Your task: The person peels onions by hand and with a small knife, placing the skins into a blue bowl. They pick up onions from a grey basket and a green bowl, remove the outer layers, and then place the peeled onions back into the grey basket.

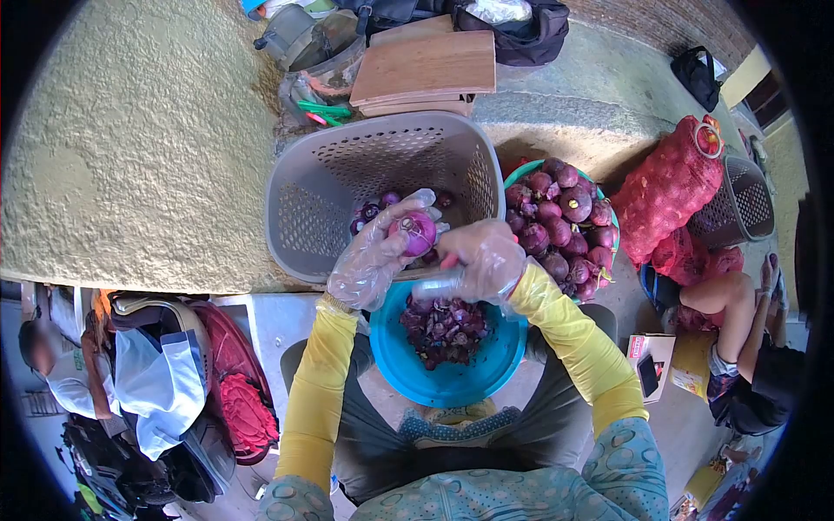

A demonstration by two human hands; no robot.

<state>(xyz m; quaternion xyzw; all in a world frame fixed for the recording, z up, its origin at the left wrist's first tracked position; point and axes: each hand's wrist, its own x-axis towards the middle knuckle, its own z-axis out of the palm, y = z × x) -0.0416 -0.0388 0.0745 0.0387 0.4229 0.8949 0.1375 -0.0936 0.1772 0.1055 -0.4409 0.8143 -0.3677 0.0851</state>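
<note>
In the head view, my left hand (369, 260), in a clear plastic glove, is closed round a purple-red onion (415, 232) with shiny, bare skin. My right hand (488, 260), also gloved, is closed on what looks like a small knife (434, 286); a bit of pink shows at the fingers, and the pale blade is smeared by motion. Both hands are above the near rim of a grey plastic basket (295, 187), where several onions (371, 211) lie. Below them, a blue basin (391, 378) holds dark onion peelings (445, 334).
A green-rimmed tub of unpeeled onions (556, 221) stands right of the basket. Beyond it lean a full red mesh sack (669, 195) and another grey basket (743, 204). Wooden boards (426, 65) lie behind. Another person's leg (725, 304) is at right; bags (230, 382) are at left.
</note>
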